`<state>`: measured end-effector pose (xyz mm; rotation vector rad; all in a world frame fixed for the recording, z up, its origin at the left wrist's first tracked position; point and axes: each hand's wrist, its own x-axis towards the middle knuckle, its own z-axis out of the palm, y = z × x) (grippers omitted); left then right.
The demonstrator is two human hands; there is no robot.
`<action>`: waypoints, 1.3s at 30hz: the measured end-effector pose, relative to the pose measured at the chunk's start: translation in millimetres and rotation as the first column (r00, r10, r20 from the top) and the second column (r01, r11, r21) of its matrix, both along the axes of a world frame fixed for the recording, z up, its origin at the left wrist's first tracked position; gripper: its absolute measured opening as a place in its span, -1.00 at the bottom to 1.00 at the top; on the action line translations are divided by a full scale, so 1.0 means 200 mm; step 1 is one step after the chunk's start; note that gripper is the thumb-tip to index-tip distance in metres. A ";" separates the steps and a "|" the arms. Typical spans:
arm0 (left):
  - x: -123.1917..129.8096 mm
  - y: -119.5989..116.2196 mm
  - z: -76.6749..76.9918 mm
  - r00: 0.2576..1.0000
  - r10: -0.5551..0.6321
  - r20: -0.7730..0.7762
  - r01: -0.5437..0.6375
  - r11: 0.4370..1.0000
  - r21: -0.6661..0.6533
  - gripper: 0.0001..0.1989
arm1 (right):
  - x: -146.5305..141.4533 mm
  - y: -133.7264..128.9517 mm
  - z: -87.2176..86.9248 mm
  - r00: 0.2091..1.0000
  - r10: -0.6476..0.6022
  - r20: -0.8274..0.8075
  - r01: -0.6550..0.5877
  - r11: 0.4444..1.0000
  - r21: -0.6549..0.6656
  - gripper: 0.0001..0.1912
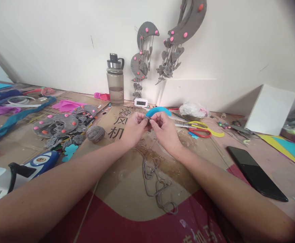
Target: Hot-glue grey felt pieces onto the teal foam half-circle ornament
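Note:
My left hand (135, 130) and my right hand (164, 130) meet above the cardboard, fingertips almost touching. A small dark grey piece (147, 122) is pinched in my left fingers, mostly covered by them. My right thumb and forefinger are closed against it; whatever fine thing they grip is too small to make out. Below the hands, a loose length of grey yarn (160, 189) lies tangled on the cardboard. To the left of my left hand sits a ball of grey yarn (95, 134). Just behind the fingers shows a blue crescent (160, 110).
Scissors with red handles (200, 132) lie right of my hands, a black phone (256, 172) farther right. A water bottle (115, 81) and small clock (141, 102) stand by the wall. Left are grey dotted crescents (58, 125) and a tape dispenser (42, 162). Similar crescent hangings (147, 30) hang above.

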<state>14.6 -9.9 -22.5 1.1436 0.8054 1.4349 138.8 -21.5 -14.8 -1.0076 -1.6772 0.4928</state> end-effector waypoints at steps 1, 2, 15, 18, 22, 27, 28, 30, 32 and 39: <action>0.00 0.00 0.00 1.000 -0.005 0.027 0.005 1.000 -0.005 -0.90 | 0.00 0.00 0.00 1.000 -0.007 0.014 0.007 1.000 0.005 -0.98; 0.00 0.00 0.01 0.999 -0.010 0.050 0.010 1.000 -0.006 -0.89 | 0.00 0.00 0.00 1.000 -0.014 0.021 0.014 1.000 0.003 -0.99; 0.00 -0.01 0.02 0.990 -0.046 0.135 0.044 0.999 0.017 -0.81 | 0.00 0.00 -0.01 0.998 -0.031 0.050 0.032 0.999 -0.014 -0.97; -0.01 0.01 0.02 0.986 -0.022 0.166 0.023 1.000 0.000 -0.82 | 0.00 -0.02 0.00 0.992 -0.038 0.124 0.036 0.999 0.015 -0.93; -0.06 0.07 0.00 0.974 0.045 0.224 -0.037 0.999 -0.038 -0.88 | 0.02 -0.03 0.06 0.957 -0.054 0.286 0.042 0.998 0.050 -0.73; -0.14 0.16 -0.03 0.967 0.117 0.228 -0.099 0.991 -0.091 -0.94 | 0.12 0.01 0.13 0.933 -0.263 0.244 0.239 0.963 0.125 -0.84; -0.15 0.17 -0.03 0.966 0.117 0.233 -0.096 0.990 -0.100 -0.95 | 0.14 0.02 0.14 0.927 -0.285 0.245 0.264 0.958 0.115 -0.87; -0.16 0.18 -0.04 0.962 0.118 0.247 -0.094 0.989 -0.110 -0.95 | 0.18 0.05 0.14 0.915 -0.296 0.275 0.283 0.955 0.084 -0.91; -0.17 0.19 -0.05 0.958 0.125 0.257 -0.098 0.988 -0.116 -0.95 | 0.22 0.07 0.13 0.905 -0.286 0.315 0.282 0.958 0.059 -0.93; -0.16 0.20 -0.07 0.947 0.146 0.286 -0.108 0.984 -0.144 -0.95 | 0.22 0.15 0.03 0.982 -0.121 -0.146 0.068 0.944 -0.322 -0.90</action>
